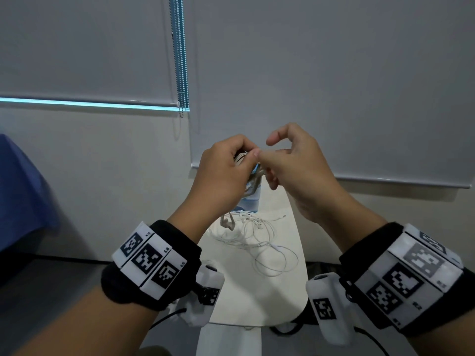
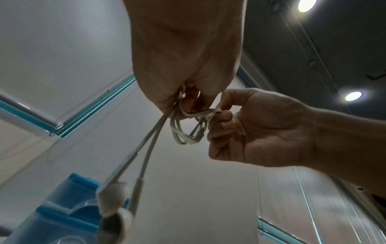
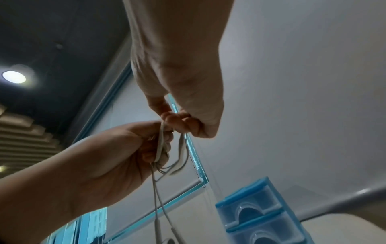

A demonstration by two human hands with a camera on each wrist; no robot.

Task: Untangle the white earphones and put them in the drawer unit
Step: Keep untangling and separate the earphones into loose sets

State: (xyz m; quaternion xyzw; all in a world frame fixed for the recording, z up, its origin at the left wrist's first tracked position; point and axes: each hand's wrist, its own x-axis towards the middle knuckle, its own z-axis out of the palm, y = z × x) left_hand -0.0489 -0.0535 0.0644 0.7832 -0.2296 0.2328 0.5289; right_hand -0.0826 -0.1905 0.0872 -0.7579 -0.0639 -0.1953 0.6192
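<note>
The room is dim and cool-toned, lit from round ceiling lamps [image 2: 353, 96] that flare with soft halos in both wrist views, and a thin cyan glow [image 1: 84, 103] leaks under the blind on the far left. Soft shadows fall on the white table [image 1: 246, 304], while the near earbuds [image 2: 114, 204] are blurred, and straight edges bow towards the frame borders

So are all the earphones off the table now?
No, a tangle of white earphones lies on the table below both hands.
</note>
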